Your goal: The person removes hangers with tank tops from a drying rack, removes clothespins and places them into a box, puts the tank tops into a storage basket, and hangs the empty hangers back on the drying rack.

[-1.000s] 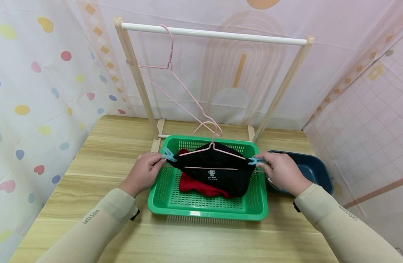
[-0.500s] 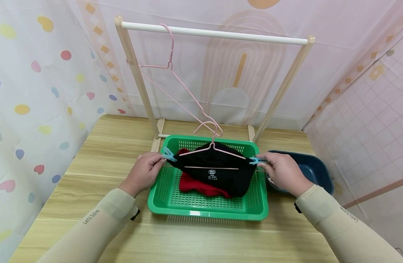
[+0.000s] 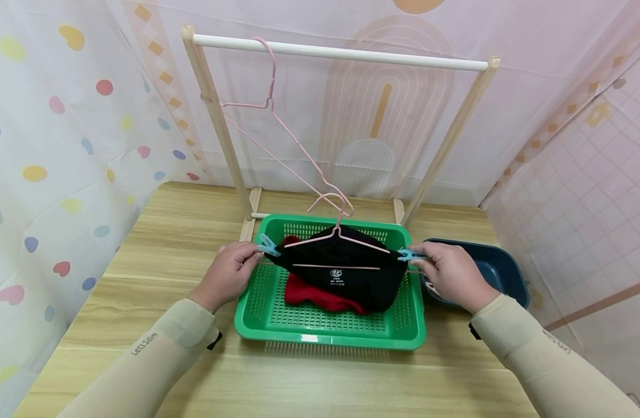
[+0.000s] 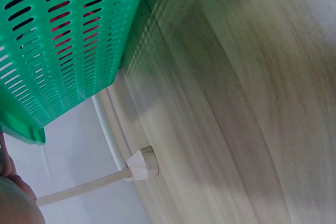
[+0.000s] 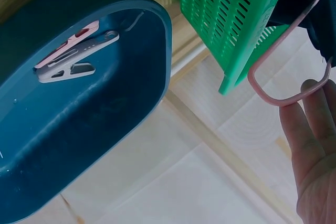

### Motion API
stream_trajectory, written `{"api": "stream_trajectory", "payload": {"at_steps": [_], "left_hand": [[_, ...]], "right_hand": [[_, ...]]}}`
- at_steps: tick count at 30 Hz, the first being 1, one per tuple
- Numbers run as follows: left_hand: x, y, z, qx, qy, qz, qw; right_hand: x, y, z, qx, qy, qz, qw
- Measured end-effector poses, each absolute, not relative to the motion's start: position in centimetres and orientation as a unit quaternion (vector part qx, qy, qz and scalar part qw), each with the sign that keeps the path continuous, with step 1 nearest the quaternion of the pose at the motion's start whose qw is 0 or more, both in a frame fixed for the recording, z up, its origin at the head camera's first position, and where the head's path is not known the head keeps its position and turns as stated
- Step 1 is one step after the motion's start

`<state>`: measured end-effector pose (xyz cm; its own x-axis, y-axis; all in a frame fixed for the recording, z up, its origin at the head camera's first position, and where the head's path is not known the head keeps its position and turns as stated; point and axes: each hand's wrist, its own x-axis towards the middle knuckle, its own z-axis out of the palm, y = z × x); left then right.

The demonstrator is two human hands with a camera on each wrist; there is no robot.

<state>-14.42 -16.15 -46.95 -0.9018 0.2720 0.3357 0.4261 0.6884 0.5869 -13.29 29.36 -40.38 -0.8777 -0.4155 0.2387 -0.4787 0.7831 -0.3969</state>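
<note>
A black garment (image 3: 346, 284) with a small white print hangs on a pink hanger (image 3: 336, 232) over the green basket. Light-blue clothespins sit at its two upper corners. Beside the left corner, my left hand (image 3: 231, 270) pinches the end of one blue clothespin (image 3: 268, 245), whose legs stand apart. My right hand (image 3: 452, 273) holds the other clothespin (image 3: 409, 255) between thumb and forefinger. In the right wrist view, fingers (image 5: 302, 137) of that hand touch the hanger's rounded end (image 5: 278, 101). Only a little of the left hand shows in the left wrist view.
Under the garment, the green basket (image 3: 330, 341) holds a red cloth (image 3: 320, 296). Behind it stands a wooden rack with a white bar (image 3: 351, 55), where a second pink hanger (image 3: 299, 142) hangs. A blue basin (image 3: 507, 264) at the right contains clothespins (image 5: 76, 56).
My right hand has shifted very slightly to the right with its clothespin and that corner of the garment. The left hand stays at its corner.
</note>
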Motion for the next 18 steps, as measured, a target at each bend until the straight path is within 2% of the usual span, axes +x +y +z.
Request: {"api": "stream_trajectory", "payload": {"at_steps": [18], "left_hand": [[-14.5,-16.23,-46.98,-0.191,-0.911,-0.35,0.106]], "right_hand": [[-12.94,30.18,-40.08,0.218,-0.938,0.246,0.108]]}}
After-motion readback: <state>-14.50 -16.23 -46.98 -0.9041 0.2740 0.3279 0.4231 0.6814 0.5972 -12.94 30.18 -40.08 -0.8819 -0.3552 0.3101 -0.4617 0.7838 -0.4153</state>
